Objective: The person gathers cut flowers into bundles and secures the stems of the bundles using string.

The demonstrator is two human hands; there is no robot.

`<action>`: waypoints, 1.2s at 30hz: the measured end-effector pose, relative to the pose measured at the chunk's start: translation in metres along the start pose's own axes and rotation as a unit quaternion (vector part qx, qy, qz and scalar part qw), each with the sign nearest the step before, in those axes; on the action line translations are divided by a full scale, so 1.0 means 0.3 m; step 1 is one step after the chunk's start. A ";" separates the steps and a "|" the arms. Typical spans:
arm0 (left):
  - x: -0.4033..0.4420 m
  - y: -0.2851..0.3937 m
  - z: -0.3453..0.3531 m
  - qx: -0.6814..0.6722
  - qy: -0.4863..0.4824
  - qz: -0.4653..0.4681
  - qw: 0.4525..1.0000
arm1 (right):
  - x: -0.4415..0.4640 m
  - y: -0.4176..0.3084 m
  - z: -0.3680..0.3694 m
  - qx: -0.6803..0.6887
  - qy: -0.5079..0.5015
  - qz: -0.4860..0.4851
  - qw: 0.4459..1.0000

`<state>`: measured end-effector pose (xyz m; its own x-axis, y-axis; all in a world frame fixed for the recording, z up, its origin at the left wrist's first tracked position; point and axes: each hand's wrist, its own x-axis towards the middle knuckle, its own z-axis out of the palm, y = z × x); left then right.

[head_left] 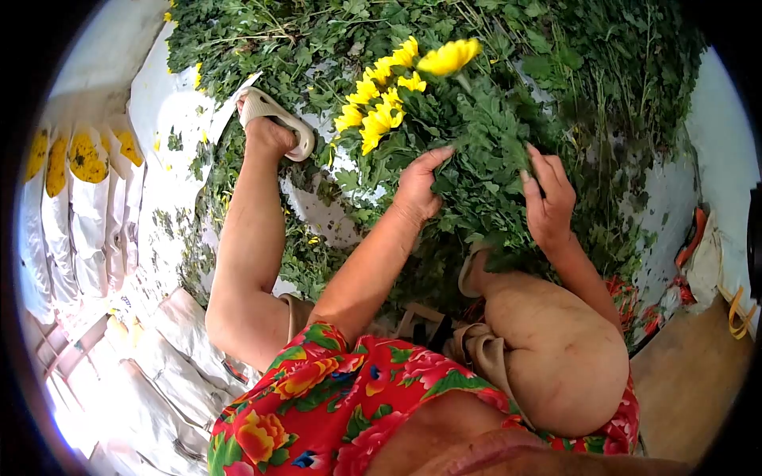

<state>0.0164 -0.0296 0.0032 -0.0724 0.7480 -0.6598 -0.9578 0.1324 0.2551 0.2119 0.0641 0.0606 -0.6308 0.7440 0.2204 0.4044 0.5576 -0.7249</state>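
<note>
My left hand (421, 184) is closed around a leafy bunch of yellow chrysanthemums (382, 119), with the blooms pointing up and to the left. One more chrysanthemum (448, 58) rises above the bunch on its own stem. Its leaves run down to my right hand (549, 197), where thumb and fingertips are pinched at the foliage on the right side. The stem between those fingers is mostly hidden by leaves. Both hands are over the space between my knees.
Cut chrysanthemum greenery (619, 71) lies piled ahead and to the right. White-wrapped flower bundles (87, 222) stand at the left, with more wrapped bundles (159, 397) below them. Red ties (623, 305) and a brown board (694, 373) are at the right. My sandalled foot (274, 123) rests among leaves.
</note>
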 end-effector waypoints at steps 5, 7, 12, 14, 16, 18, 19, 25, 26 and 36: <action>-0.029 -0.001 0.017 0.038 -0.025 0.013 0.999 | -0.013 -0.020 0.011 -0.043 -0.030 0.001 0.999; -0.065 0.013 0.045 0.044 -0.060 -0.017 0.997 | -0.013 -0.013 0.014 -0.023 -0.029 -0.013 0.999; -0.096 0.004 0.073 0.085 -0.003 -0.030 0.996 | -0.025 -0.003 0.005 0.066 -0.031 -0.007 0.997; -0.118 0.008 0.093 0.103 -0.005 -0.016 0.995 | -0.034 -0.002 0.003 0.078 -0.018 -0.019 0.997; -0.095 -0.001 0.061 0.080 -0.028 -0.026 0.996 | -0.022 -0.029 -0.020 0.018 -0.039 -0.051 0.998; -0.088 -0.002 0.048 0.058 -0.052 -0.038 0.996 | -0.027 -0.058 -0.023 -0.043 -0.057 -0.082 0.994; -0.096 -0.001 0.047 0.071 -0.061 -0.051 0.994 | -0.030 -0.077 -0.012 -0.054 -0.074 -0.084 0.992; -0.109 -0.018 0.018 0.001 -0.127 -0.038 0.991 | -0.030 -0.054 0.030 0.048 -0.096 -0.092 0.990; -0.109 -0.021 0.001 0.010 -0.142 -0.039 0.989 | -0.058 -0.052 0.023 0.060 -0.173 0.045 0.982; -0.065 0.025 0.043 0.165 -0.178 0.059 0.968 | 0.031 -0.147 -0.036 -0.079 -0.105 -0.043 0.990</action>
<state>0.0142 -0.0348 0.0272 -0.0201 0.9396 -0.3418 -0.8033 0.1884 0.5650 0.1954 0.0503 0.1015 -0.7842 0.6079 0.1244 0.4311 0.6780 -0.5954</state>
